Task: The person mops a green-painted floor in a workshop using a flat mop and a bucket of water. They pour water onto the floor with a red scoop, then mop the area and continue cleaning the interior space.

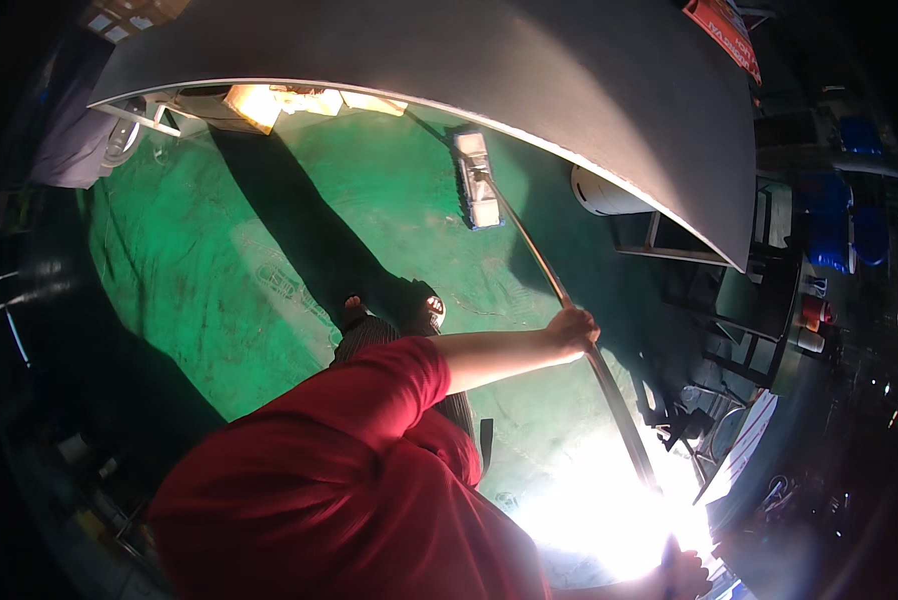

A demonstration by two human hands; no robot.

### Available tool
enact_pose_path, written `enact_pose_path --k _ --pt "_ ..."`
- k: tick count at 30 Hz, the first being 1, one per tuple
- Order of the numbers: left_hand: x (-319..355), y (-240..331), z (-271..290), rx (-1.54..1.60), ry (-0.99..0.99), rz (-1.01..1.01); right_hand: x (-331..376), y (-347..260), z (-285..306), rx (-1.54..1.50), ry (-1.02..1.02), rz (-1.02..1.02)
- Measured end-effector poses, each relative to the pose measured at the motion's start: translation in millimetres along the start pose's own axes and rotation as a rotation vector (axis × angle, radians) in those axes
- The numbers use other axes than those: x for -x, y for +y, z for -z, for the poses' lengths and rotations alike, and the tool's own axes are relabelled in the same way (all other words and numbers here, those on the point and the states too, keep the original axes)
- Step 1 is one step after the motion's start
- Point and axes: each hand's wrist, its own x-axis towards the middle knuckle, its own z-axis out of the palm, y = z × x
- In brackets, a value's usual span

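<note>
A flat mop's pale head [475, 178] with a bluish fringe rests on the green floor, close to the edge of the dark table. From it the mop pole [536, 252] slants toward me, down to the lower right. My left hand [574, 332], at the end of a bare forearm below a red sleeve, is wrapped round the middle of the pole. Farther up the pole, at the lower right edge, my right hand [681, 575] is closed round its upper part, partly lost in shadow and strong glare.
A large dark tabletop [449, 55] spans the far side, with lit cardboard boxes [254, 105] and a white round container [606, 192] beneath it. Blue chairs [834, 225] and a dark frame stand at the right. My feet [434, 308] are on the green floor [194, 265].
</note>
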Motion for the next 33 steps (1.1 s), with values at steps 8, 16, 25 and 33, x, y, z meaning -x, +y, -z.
enact_pose_path --k 8,16,25,33 --pt "15 26 -20 -0.145 -0.239 0.015 25 -10 42 0.062 0.124 -0.026" --pt "178 -116 40 -0.250 -0.183 0.276 100 60 -46 0.092 -0.065 -0.237" --pt "321 -285 75 -0.215 -0.064 0.849 248 59 -234 -0.257 -0.396 -0.469" --pt "184 -143 21 -0.133 -0.074 0.607 106 45 -116 -0.598 -0.277 -0.427"
